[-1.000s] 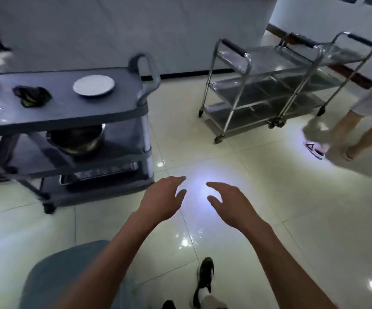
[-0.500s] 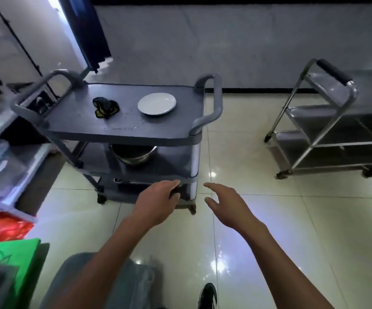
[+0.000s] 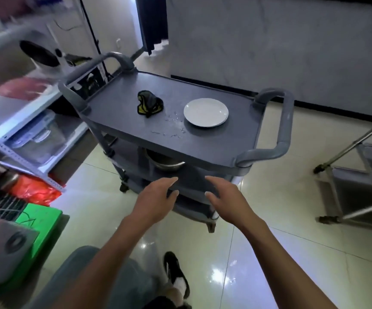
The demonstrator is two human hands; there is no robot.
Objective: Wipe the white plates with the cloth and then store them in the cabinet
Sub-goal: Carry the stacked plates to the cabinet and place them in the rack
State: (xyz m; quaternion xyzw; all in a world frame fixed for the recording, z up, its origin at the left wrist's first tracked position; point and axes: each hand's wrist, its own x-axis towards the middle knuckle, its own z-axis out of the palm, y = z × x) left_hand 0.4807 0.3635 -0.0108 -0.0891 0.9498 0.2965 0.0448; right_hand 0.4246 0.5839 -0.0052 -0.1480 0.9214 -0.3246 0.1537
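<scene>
A white plate (image 3: 205,112) lies flat on the top shelf of a grey plastic cart (image 3: 229,141). To its left on the same shelf sits a crumpled dark cloth with yellow trim (image 3: 149,104). Water drops speckle the shelf between them. My left hand (image 3: 154,200) and my right hand (image 3: 225,200) hover side by side in front of the cart, below its top shelf. Both are empty, with fingers spread. Neither touches the plate or the cloth.
A metal bowl (image 3: 166,163) sits on the cart's middle shelf. A steel trolley (image 3: 354,181) stands at the right. On the left are white shelves with a clear lidded box (image 3: 35,139), a red bag (image 3: 33,190) and a green board (image 3: 39,221).
The view has swung left and closer to the grey cart, so plate and cloth look larger. The steel trolley has slid to the right edge. Both hands stay empty and spread.
</scene>
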